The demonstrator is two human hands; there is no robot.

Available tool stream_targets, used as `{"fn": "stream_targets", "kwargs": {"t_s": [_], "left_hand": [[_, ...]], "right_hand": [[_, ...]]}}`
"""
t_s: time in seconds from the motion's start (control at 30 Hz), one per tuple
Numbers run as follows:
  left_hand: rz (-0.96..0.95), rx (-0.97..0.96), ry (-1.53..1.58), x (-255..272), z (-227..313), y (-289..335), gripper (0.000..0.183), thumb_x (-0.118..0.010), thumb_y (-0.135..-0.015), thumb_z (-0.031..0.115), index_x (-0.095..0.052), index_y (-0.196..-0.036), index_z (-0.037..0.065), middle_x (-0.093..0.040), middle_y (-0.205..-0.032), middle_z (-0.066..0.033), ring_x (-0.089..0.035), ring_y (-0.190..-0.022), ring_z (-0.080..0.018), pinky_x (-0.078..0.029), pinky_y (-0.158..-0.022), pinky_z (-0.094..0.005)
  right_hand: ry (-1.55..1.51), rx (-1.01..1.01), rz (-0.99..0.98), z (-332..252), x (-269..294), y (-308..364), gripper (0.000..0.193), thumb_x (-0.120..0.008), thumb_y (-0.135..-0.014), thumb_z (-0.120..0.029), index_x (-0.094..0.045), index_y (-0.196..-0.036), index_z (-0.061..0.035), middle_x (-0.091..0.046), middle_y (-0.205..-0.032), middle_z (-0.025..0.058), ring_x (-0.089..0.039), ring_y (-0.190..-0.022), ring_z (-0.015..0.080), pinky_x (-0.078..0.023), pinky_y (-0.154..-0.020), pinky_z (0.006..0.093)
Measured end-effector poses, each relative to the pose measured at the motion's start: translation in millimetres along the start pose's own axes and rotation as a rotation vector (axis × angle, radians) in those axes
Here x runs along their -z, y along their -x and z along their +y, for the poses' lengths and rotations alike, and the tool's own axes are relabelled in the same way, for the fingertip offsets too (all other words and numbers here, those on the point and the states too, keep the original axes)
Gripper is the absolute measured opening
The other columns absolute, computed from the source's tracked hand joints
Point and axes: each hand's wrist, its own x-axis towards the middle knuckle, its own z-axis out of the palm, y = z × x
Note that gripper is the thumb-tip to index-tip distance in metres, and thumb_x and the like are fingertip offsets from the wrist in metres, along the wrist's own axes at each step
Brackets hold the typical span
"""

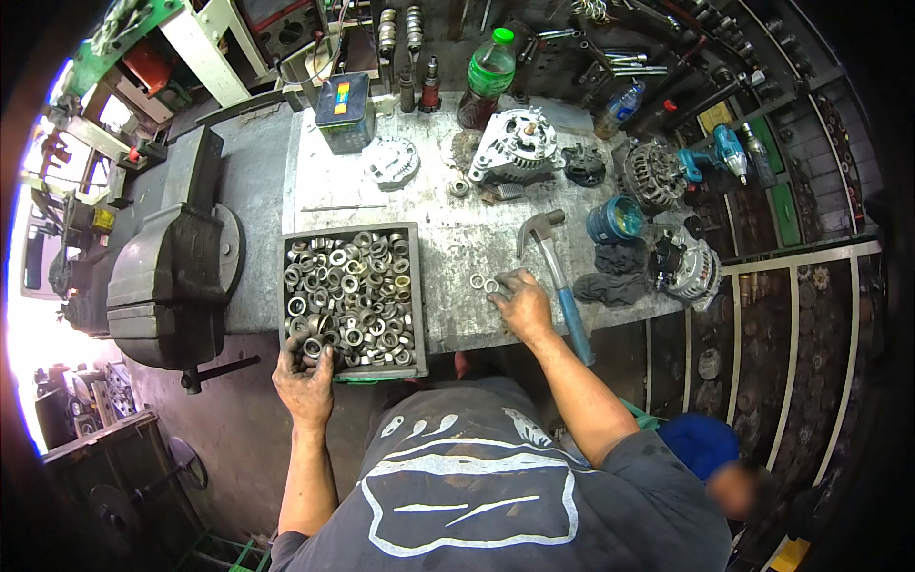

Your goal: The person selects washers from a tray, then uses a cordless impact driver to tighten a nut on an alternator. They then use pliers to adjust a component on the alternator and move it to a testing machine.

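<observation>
From where I watched, the fingers of the right hand point(522, 303) were bent, their tips low over the bench; I could not tell whether they pinched anything. The nearer ring point(491, 292) lay right at those fingertips, on their left; touching or just apart, I could not say. The farther ring point(477, 287) lay just beyond it, to the left. The right hand was clearly the closer one to this pair. Both small metal rings lay on the bench top with their openings facing up to me; being round, they had no long axis and pointed no particular way.

The left hand point(305, 372) was at the near left corner of the tray point(419, 296), fingers curled. A dark-bored ring point(313, 357) showed between its thumb and fingers, but I could not judge whether it was gripped. The tray sat left of the loose pair, its longer sides running away from the person, filled with bearing-like rings tilted every way.

Outward to the right, beside the right hand, a claw hammer point(555, 270) lay with its head at the far end and its blue grip toward the person.
</observation>
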Motion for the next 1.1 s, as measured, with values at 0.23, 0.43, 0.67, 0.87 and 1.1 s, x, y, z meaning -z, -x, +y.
{"fn": "stream_targets", "kwargs": {"t_s": [0.23,0.43,0.67,0.87,1.1], "left_hand": [[0.045,-0.104,-0.070,-2.3,-3.2,0.0,0.038,-0.084,-0.087,0.007,-0.071,-0.122,-0.001,-0.072,-0.086,-0.0066,-0.060,-0.066,-0.0117,-0.052,-0.062,-0.0282],[0.062,-0.120,-0.040,-4.9,-10.1,-0.1,0.039,-0.084,-0.086,0.008,-0.071,-0.122,-0.001,-0.073,-0.088,-0.0065,-0.060,-0.066,-0.0117,-0.052,-0.061,-0.0280],[0.003,-0.030,0.098,0.1,-10.5,0.2,0.037,-0.082,-0.089,0.004,-0.070,-0.124,-0.002,-0.075,-0.102,-0.0080,-0.067,-0.080,-0.0122,-0.056,-0.072,-0.0270],[-0.068,-0.091,0.359,-11.4,24.3,10.6,0.038,-0.073,-0.094,-0.004,-0.062,-0.130,-0.002,-0.073,-0.118,-0.0123,-0.070,-0.101,-0.0156,-0.058,-0.090,-0.0296],[-0.419,-0.029,0.597,-112.2,112.3,28.5,0.034,-0.058,-0.083,0.008,-0.060,-0.117,0.002,-0.059,-0.099,-0.0026,-0.055,-0.078,-0.0106,-0.047,-0.071,-0.0234]], "right_hand": [[-0.009,-0.031,-0.041,-4.3,5.1,-2.1,0.046,-0.088,-0.085,-0.025,-0.076,-0.124,-0.0050,-0.070,-0.122,0.0127,-0.071,-0.108,0.0347,-0.058,-0.094,0.0423],[0.123,0.090,0.007,-23.8,1.1,-4.2,0.050,-0.086,-0.086,-0.032,-0.075,-0.128,-0.0073,-0.065,-0.131,0.0169,-0.068,-0.116,0.0390,-0.057,-0.099,0.0481],[-0.296,0.029,0.001,-21.2,9.1,-13.5,0.043,-0.084,-0.087,-0.024,-0.075,-0.124,-0.0025,-0.067,-0.133,0.0154,-0.069,-0.115,0.0331,-0.058,-0.099,0.0419],[-0.672,-0.045,0.370,44.3,116.8,27.3,0.038,-0.073,-0.092,0.006,-0.069,-0.130,0.0033,-0.067,-0.118,0.0077,-0.068,-0.097,0.0137,-0.061,-0.083,0.0294],[-1.741,0.213,0.380,125.4,239.0,99.8,0.034,-0.071,-0.097,-0.002,-0.069,-0.131,-0.0004,-0.075,-0.119,0.0122,-0.073,-0.107,0.0248,-0.062,-0.096,0.0393]]}}
